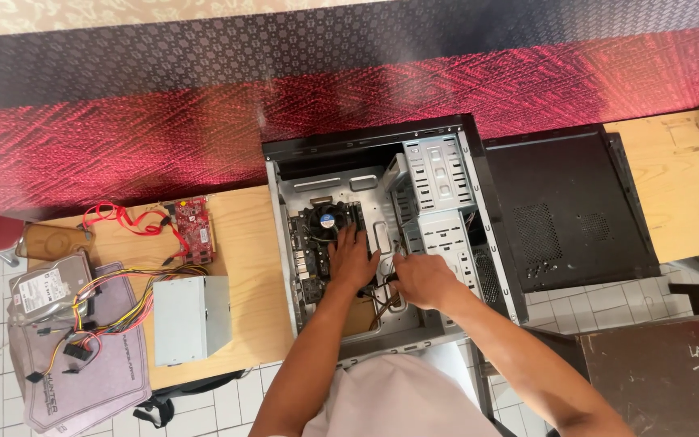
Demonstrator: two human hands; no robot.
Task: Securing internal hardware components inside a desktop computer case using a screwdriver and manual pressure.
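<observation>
An open desktop computer case [382, 137] lies on its side on a wooden table [244, 243]. Inside it sits a motherboard [309, 259] with a round black cooler fan [324, 220]. My left hand [353, 259] rests flat on the motherboard just below the fan, fingers spread. My right hand [418, 277] is inside the case beside the metal drive cage [438, 202], its fingers pinched around dark cables [388, 283]. What exactly the fingertips grip is partly hidden.
The case's black side panel [568, 210] lies to the right. Left of the case are a grey power supply [190, 318] with coloured wires [115, 299], a hard drive [46, 285], a red circuit card [190, 226] and a red cable [115, 217]. A dark table [665, 372] stands at lower right.
</observation>
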